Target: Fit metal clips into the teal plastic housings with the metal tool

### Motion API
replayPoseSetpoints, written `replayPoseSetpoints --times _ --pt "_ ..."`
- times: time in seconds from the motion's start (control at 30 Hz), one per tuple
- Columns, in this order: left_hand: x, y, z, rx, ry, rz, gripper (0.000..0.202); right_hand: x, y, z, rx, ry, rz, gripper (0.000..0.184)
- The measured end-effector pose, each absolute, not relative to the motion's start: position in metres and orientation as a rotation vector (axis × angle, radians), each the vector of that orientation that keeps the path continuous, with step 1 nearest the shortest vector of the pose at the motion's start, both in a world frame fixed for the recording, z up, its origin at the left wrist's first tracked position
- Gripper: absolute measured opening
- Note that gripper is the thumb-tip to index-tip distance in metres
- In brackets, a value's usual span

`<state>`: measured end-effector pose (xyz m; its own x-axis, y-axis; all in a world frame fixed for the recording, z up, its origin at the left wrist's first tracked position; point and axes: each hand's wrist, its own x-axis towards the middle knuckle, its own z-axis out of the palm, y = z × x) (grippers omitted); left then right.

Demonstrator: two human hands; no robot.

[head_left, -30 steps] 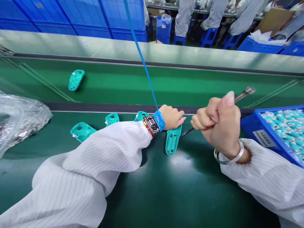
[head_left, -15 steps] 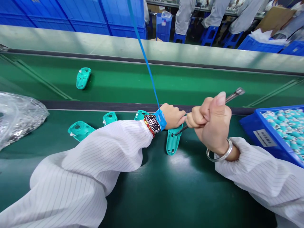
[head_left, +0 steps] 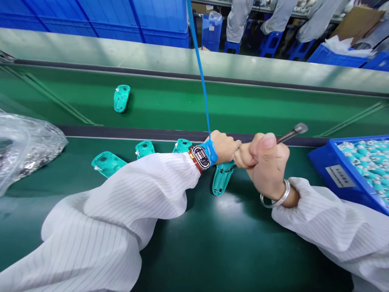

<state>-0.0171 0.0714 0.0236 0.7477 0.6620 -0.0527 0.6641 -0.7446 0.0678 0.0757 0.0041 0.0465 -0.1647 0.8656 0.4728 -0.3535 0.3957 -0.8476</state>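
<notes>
My left hand [head_left: 225, 147], with a watch and a blue wrist strap, is closed over the upper end of a teal plastic shell [head_left: 221, 180]. The shell's lower part shows its open inside, with small dark parts in it; the upper part is hidden under my fingers. My right hand [head_left: 266, 160] makes a fist around a slim metal tool [head_left: 288, 135], whose flattened silver end sticks out at the upper right. Its thin dark tip reaches down to the shell beside my left fingers. Which kind of tool it is, I cannot tell. Both hands touch or nearly touch.
More teal shells [head_left: 108, 164] lie left on the green work surface; another shell [head_left: 122, 98] is on the conveyor belt [head_left: 170, 105]. A plastic bag [head_left: 33, 146] of shiny small parts sits left. On the right stands a blue bin [head_left: 340, 172] of teal-and-white pieces. A blue cord [head_left: 202, 77] runs up from my wrist.
My right hand has come left and slightly down with the tool, closer to my left hand. The shell tilts a little more. On the belt, the lone shell has shifted right.
</notes>
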Motion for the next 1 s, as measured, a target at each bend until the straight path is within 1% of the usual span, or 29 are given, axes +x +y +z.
replayPoseSetpoints --times 0.17,0.37,0.77,1.0 --pt "-0.022 0.074 0.014 2.943 1.101 0.045 0.044 0.075 0.011 0.054 -0.547 -1.226 1.112 0.049" --pt "-0.022 0.074 0.014 2.934 1.075 0.006 0.048 0.072 0.014 0.053 -0.539 -1.209 1.103 0.051" --pt "-0.017 0.079 0.004 2.907 1.069 0.027 0.049 0.072 0.014 0.053 -0.593 -1.229 1.089 0.054" --pt "-0.019 0.077 0.008 2.810 1.092 0.104 0.040 0.069 0.010 0.050 -0.607 -1.285 1.066 0.052"
